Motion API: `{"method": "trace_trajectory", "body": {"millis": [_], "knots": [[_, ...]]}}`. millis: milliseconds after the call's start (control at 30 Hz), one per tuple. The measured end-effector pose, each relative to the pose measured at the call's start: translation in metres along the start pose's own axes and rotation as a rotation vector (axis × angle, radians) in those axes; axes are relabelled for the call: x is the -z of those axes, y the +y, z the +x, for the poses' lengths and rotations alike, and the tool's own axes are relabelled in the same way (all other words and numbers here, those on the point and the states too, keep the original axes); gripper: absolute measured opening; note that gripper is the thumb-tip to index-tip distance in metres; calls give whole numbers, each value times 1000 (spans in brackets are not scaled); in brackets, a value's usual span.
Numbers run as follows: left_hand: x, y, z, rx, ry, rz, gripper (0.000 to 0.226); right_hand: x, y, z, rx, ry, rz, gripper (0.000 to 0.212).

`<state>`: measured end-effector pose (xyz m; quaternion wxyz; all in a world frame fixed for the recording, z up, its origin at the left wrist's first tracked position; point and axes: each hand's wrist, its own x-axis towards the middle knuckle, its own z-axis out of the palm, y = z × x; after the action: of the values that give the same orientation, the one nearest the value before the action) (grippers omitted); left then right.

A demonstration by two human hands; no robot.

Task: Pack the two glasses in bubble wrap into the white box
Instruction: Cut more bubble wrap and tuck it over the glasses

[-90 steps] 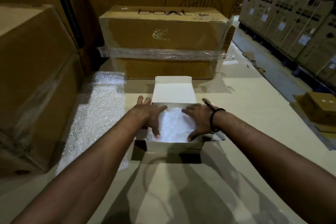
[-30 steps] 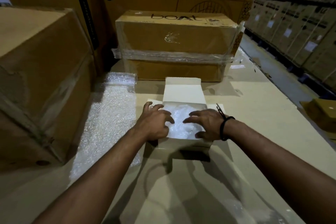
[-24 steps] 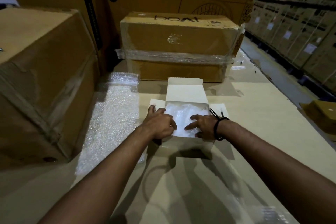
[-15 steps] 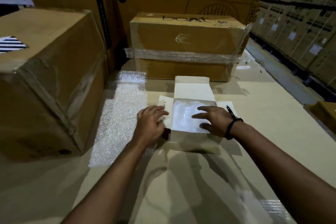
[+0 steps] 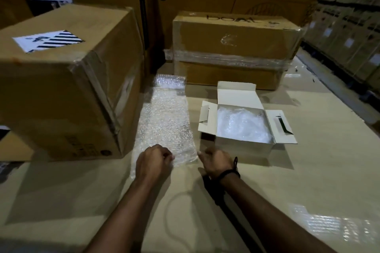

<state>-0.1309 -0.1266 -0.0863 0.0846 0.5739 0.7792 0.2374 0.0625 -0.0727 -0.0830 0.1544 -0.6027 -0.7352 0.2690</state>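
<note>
The white box point(image 5: 244, 149) stands open on the table, its lid and both side flaps folded out. Inside it lies a bubble-wrapped bundle point(image 5: 242, 125); the glasses themselves are hidden in the wrap. A flat bubble wrap sheet point(image 5: 164, 121) lies left of the box. My left hand point(image 5: 153, 162) has its fingers curled on the sheet's near edge. My right hand point(image 5: 213, 163), with a black wristband, pinches the sheet's near right corner. Both hands are clear of the box.
A large cardboard carton point(image 5: 61, 80) stands close on the left, against the sheet. A film-wrapped carton point(image 5: 232, 51) sits behind the white box, with a tall carton behind that. Stacked cartons point(image 5: 349, 26) line the aisle at right. The table point(image 5: 318, 170) is covered in cardboard.
Both hands have left the white box and moved left and nearer to the bubble wrap sheet's near edge. The view has shifted left. The bundle stays in the box.
</note>
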Motion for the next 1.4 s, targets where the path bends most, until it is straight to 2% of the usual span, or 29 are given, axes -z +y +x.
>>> {"method": "trace_trajectory", "body": {"millis": [67, 133, 200, 267, 333, 400, 433, 533, 633, 733, 800, 867, 933, 1033, 1100, 1167, 1267, 1333, 1400], "knots": [[3, 4, -6, 17, -15, -148, 10, 1, -9, 5, -103, -48, 29, 55], [3, 6, -14, 7, -60, -259, 9, -2, -13, 10, -168, -114, 105, 61], [0, 8, -19, 11, -124, -361, 9, -5, -15, 14, -175, -145, 225, 52], [-5, 3, -18, 37, -160, -458, 11, -4, -19, 11, -168, -162, 371, 29], [-7, -4, -13, 47, -118, -509, 10, 4, -21, 4, -192, -182, 614, 4], [-11, -16, -3, 6, -1, -419, 5, 15, -15, -4, -230, -216, 821, 11], [-11, -21, 2, -7, 45, -336, 13, 19, -7, -7, -239, -222, 859, 13], [-10, -22, 15, -59, 78, -78, 32, 38, 17, -17, -270, -236, 839, 22], [-10, -10, 21, -113, -12, 144, 41, 64, 37, -28, -369, -238, 856, 29], [-16, 5, 18, -173, -87, 299, 35, 82, 59, -35, -417, -243, 831, 27], [-20, 11, 13, -211, -71, 357, 25, 89, 69, -39, -444, -231, 806, 22], [-24, 17, 7, -218, -29, 340, 20, 93, 75, -42, -463, -159, 864, 21], [-28, 26, 0, -221, 9, 266, 16, 94, 81, -46, -460, -58, 925, 35], [-31, 41, -17, -229, 56, 149, 11, 82, 84, -53, -462, 3, 946, 61], [-35, 51, -28, -246, 79, 117, 10, 75, 84, -56, -485, 70, 903, 65], [-39, 60, -40, -269, 90, 100, 9, 78, 88, -55, -456, 138, 857, 60], [-42, 76, -58, -297, 115, 60, 14, 102, 106, -53, -347, 104, 662, 43], [-45, 91, -71, -339, 142, 38, 26, 127, 126, -50, -277, 53, 446, 43], [-48, 109, -87, -381, 149, 35, 26, 149, 143, -47, -202, 24, 229, 42]]}}
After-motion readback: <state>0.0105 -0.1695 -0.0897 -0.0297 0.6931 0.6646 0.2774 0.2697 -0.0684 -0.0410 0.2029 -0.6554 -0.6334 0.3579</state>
